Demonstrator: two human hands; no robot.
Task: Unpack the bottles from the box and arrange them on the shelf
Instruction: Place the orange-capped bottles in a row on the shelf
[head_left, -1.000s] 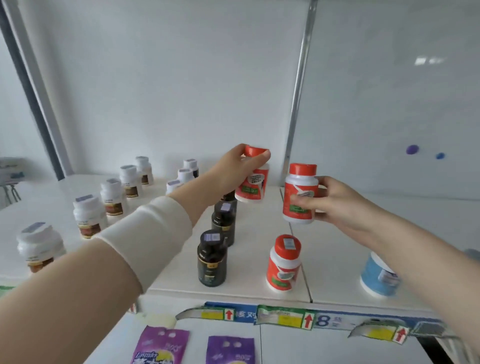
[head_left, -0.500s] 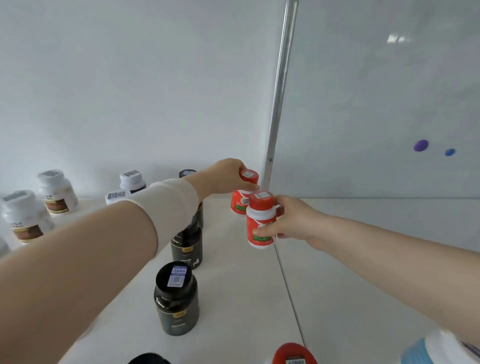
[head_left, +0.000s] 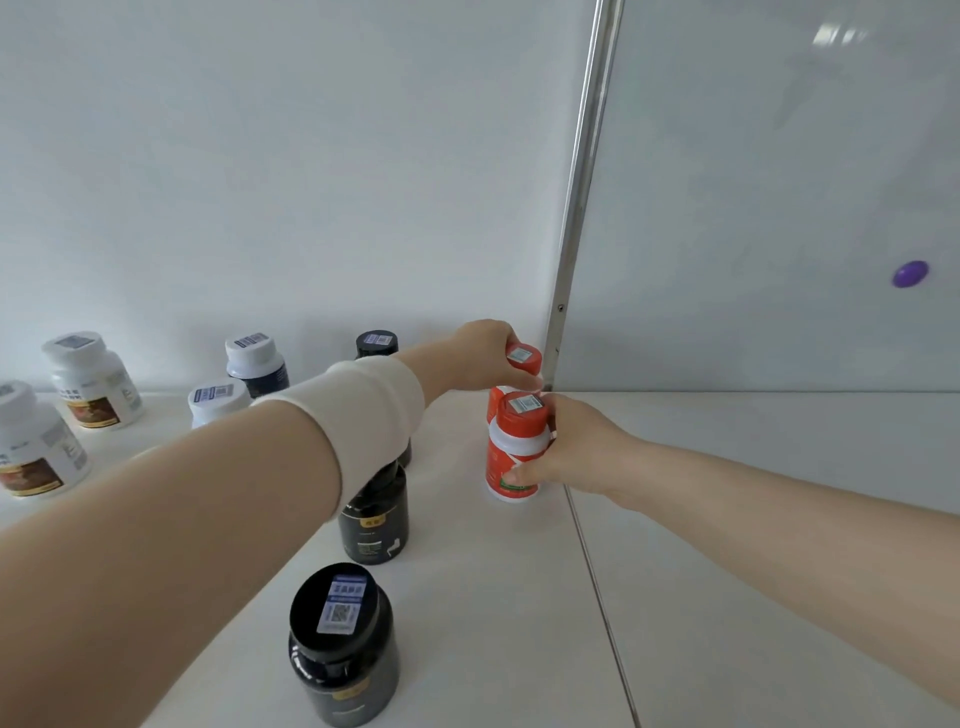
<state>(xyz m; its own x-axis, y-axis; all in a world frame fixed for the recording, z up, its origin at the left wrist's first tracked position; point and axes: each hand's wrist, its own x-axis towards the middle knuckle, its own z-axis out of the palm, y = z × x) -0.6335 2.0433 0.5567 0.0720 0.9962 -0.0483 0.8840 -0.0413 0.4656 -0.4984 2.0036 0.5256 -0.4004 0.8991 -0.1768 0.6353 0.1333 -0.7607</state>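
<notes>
This looks like a shop or stockroom. A plain white shelf (head_left: 727, 519) carries rows of supplement bottles sorted by kind, white ones (head_left: 96, 382) far left and black ones (head_left: 343, 644) nearer, each lid bearing a barcode sticker.

Single head view, worn high, facing forward and down along both forearms onto white shelf (head_left: 467, 597), close in; back wall (head_left: 285, 182) possibly within reach.
</notes>
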